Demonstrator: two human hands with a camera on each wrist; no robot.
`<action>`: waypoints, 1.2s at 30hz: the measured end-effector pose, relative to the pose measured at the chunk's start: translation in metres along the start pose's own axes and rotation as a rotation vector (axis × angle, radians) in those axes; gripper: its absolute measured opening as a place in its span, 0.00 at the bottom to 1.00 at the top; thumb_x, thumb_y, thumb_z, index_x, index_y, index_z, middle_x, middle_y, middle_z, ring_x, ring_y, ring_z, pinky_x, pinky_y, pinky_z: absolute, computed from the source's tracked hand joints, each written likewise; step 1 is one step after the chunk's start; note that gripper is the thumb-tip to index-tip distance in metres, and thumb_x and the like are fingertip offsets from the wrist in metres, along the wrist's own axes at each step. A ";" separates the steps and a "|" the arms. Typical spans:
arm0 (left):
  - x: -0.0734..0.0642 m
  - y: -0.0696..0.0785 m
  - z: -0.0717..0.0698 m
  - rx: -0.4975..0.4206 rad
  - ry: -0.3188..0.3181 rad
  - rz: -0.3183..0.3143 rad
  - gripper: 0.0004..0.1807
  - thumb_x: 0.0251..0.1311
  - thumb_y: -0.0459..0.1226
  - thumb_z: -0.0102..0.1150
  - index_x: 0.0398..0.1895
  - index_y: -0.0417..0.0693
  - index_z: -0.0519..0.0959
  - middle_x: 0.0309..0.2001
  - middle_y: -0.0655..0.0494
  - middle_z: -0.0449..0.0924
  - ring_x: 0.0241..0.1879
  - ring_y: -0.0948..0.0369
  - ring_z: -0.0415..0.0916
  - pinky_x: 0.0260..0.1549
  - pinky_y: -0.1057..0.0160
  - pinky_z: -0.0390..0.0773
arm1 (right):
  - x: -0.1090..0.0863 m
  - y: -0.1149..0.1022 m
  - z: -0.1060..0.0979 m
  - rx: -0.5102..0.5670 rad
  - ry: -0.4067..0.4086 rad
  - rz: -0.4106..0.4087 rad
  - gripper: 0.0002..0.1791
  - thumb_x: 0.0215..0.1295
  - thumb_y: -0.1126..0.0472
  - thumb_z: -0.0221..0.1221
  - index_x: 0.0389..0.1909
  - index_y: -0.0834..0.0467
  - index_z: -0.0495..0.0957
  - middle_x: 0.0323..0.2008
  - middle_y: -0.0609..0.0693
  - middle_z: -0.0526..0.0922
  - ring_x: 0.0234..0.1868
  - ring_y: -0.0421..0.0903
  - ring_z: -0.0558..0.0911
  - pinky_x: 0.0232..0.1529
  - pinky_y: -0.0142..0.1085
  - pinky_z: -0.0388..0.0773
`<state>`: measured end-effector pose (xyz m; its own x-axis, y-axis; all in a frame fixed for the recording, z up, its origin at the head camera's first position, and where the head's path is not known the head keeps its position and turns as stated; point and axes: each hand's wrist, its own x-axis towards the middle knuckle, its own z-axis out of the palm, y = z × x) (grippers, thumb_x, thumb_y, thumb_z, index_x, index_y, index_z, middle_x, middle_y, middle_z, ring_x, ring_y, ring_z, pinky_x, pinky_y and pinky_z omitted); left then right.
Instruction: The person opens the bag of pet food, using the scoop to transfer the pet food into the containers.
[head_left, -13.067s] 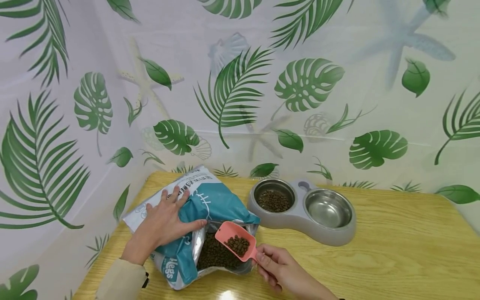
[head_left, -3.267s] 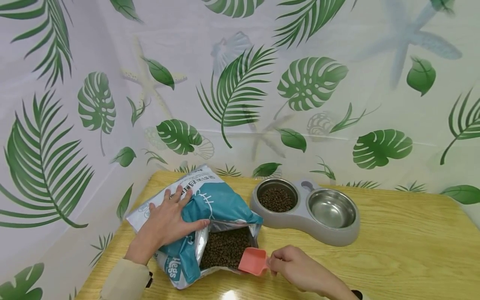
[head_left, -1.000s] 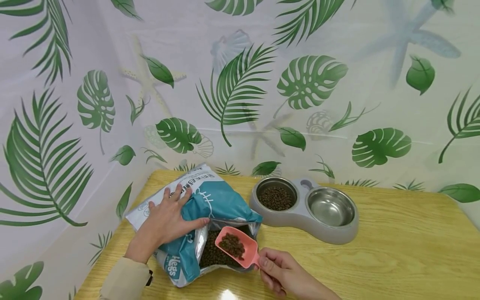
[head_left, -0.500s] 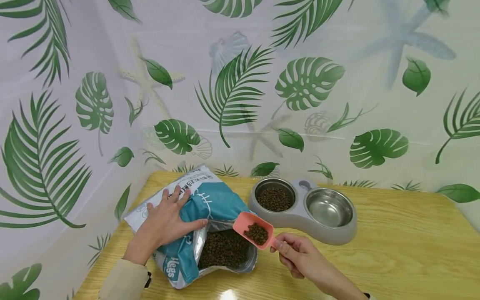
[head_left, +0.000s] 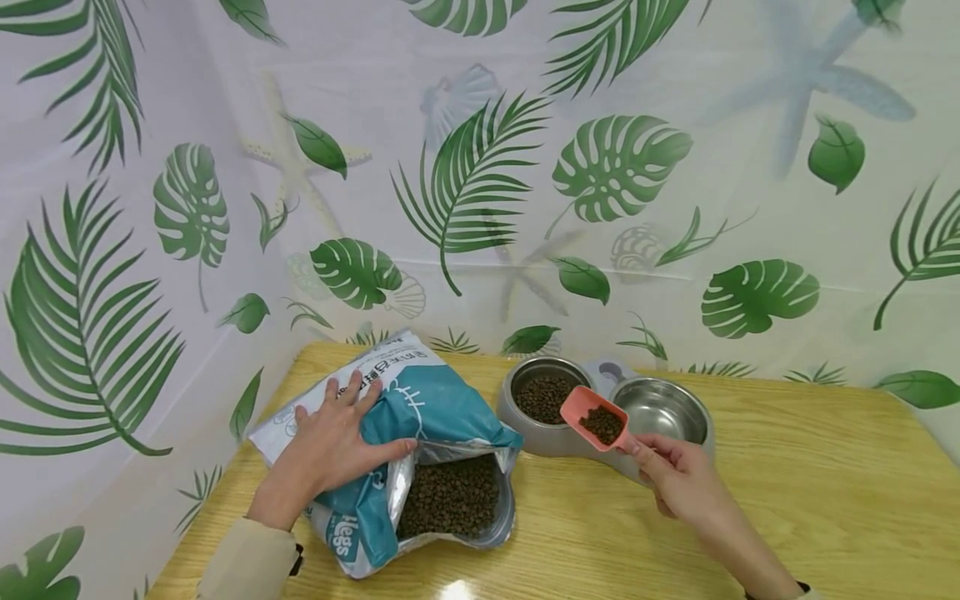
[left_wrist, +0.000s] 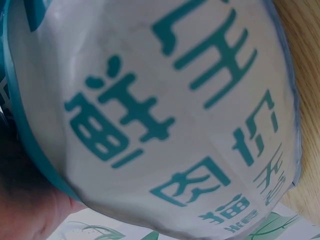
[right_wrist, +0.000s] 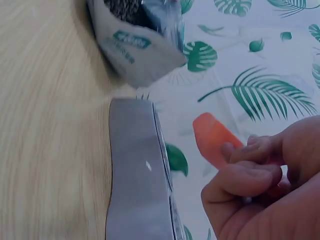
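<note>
My right hand (head_left: 678, 479) pinches the handle of a coral-pink scoop (head_left: 573, 408) with a small heap of brown kibble (head_left: 602, 425) in it. The scoop hangs over the grey double pet bowl (head_left: 540, 433), overlapping the gap between its two steel bowls in the head view. Kibble (head_left: 542, 398) covers the bottom of the left bowl; bare metal shows in the right bowl (head_left: 663, 408). With fingers spread, my left hand (head_left: 333, 442) rests on the teal and white pet food bag (head_left: 442, 400). The bag's mouth gapes toward me, with kibble (head_left: 450, 496) inside.
A yellowish wooden table (head_left: 810, 483) carries everything. Behind it and to the left hangs a white cloth (head_left: 495, 167) printed with green leaves. In the right wrist view, the double bowl's grey side (right_wrist: 137, 165) stands below the scoop.
The right hand has lifted the loaded scoop out of the bag's mouth and carried it right and away from me, over the double bowl. The left hand stays on the bag.
</note>
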<state>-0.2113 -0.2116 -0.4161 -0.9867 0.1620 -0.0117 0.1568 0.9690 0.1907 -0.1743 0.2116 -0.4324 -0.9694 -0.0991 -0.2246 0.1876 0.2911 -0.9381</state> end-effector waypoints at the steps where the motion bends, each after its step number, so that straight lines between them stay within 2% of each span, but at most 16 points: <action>1: 0.000 0.000 0.000 -0.001 -0.001 0.000 0.61 0.54 0.79 0.48 0.82 0.51 0.57 0.80 0.36 0.52 0.77 0.28 0.48 0.57 0.15 0.58 | 0.001 0.001 -0.004 -0.029 0.025 0.008 0.24 0.81 0.53 0.50 0.65 0.67 0.74 0.17 0.42 0.60 0.14 0.37 0.54 0.16 0.31 0.57; 3: -0.001 0.000 0.000 -0.001 -0.003 -0.001 0.61 0.54 0.79 0.48 0.82 0.50 0.57 0.81 0.36 0.52 0.77 0.28 0.47 0.57 0.15 0.57 | 0.002 0.004 -0.010 -0.125 0.085 0.015 0.24 0.81 0.52 0.50 0.64 0.66 0.75 0.17 0.42 0.62 0.14 0.37 0.58 0.16 0.32 0.60; 5: -0.001 -0.001 -0.001 -0.003 -0.004 -0.002 0.61 0.54 0.79 0.48 0.82 0.50 0.57 0.81 0.36 0.52 0.78 0.29 0.47 0.58 0.15 0.57 | 0.004 0.009 -0.017 -0.253 0.151 -0.011 0.26 0.81 0.48 0.50 0.64 0.65 0.77 0.19 0.44 0.70 0.19 0.39 0.65 0.20 0.33 0.65; 8: -0.001 -0.001 -0.001 -0.001 -0.005 -0.001 0.60 0.55 0.78 0.49 0.82 0.49 0.57 0.81 0.37 0.52 0.78 0.30 0.46 0.58 0.15 0.56 | 0.007 0.016 -0.027 -0.447 0.255 -0.068 0.28 0.80 0.45 0.50 0.61 0.65 0.80 0.32 0.56 0.85 0.33 0.49 0.80 0.31 0.37 0.72; 11: -0.002 -0.001 -0.001 0.003 -0.006 -0.001 0.60 0.55 0.78 0.49 0.82 0.49 0.57 0.81 0.37 0.52 0.78 0.30 0.46 0.58 0.15 0.56 | 0.010 0.022 -0.034 -0.536 0.317 -0.092 0.30 0.80 0.43 0.49 0.61 0.66 0.80 0.50 0.66 0.86 0.49 0.60 0.82 0.37 0.40 0.74; 13: -0.001 -0.001 -0.001 -0.004 -0.007 -0.002 0.60 0.55 0.78 0.49 0.82 0.50 0.56 0.81 0.37 0.51 0.78 0.30 0.46 0.58 0.15 0.56 | 0.012 0.025 -0.039 -0.564 0.335 -0.086 0.31 0.80 0.44 0.48 0.61 0.67 0.79 0.54 0.70 0.84 0.53 0.65 0.82 0.35 0.41 0.74; 16: -0.001 -0.001 -0.001 -0.012 -0.008 -0.006 0.60 0.54 0.78 0.50 0.82 0.50 0.56 0.81 0.37 0.51 0.78 0.30 0.46 0.58 0.15 0.56 | 0.015 0.028 -0.042 -0.593 0.353 -0.068 0.31 0.80 0.44 0.49 0.61 0.68 0.79 0.44 0.68 0.86 0.39 0.58 0.81 0.29 0.38 0.68; 19: -0.001 -0.001 -0.001 -0.015 -0.007 -0.006 0.60 0.55 0.77 0.50 0.82 0.50 0.57 0.81 0.37 0.51 0.78 0.30 0.46 0.58 0.15 0.56 | 0.016 0.030 -0.044 -0.625 0.370 -0.065 0.30 0.80 0.45 0.50 0.61 0.68 0.78 0.30 0.59 0.82 0.28 0.50 0.73 0.24 0.38 0.63; 22: -0.002 0.000 -0.001 -0.012 -0.003 -0.003 0.60 0.55 0.77 0.51 0.82 0.50 0.57 0.81 0.37 0.52 0.78 0.30 0.46 0.58 0.15 0.56 | 0.016 0.033 -0.046 -0.646 0.378 -0.081 0.28 0.80 0.48 0.51 0.60 0.69 0.79 0.24 0.54 0.77 0.25 0.47 0.69 0.23 0.38 0.61; 28: -0.002 -0.001 -0.001 -0.005 0.003 0.002 0.60 0.55 0.77 0.50 0.82 0.50 0.57 0.81 0.37 0.52 0.78 0.29 0.47 0.58 0.15 0.57 | 0.014 0.039 -0.048 -0.693 0.426 -0.135 0.24 0.78 0.52 0.54 0.56 0.69 0.81 0.19 0.50 0.71 0.23 0.46 0.66 0.24 0.37 0.58; 36: -0.002 0.000 -0.002 -0.009 0.006 0.000 0.60 0.54 0.77 0.51 0.82 0.50 0.57 0.81 0.36 0.52 0.78 0.29 0.47 0.58 0.15 0.57 | 0.011 0.045 -0.049 -0.756 0.502 -0.269 0.16 0.74 0.59 0.59 0.49 0.69 0.83 0.15 0.48 0.68 0.19 0.44 0.63 0.22 0.36 0.55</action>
<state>-0.2096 -0.2124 -0.4144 -0.9870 0.1607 -0.0061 0.1562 0.9673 0.1999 -0.1839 0.2699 -0.4640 -0.9532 0.1171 0.2787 -0.0338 0.8748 -0.4833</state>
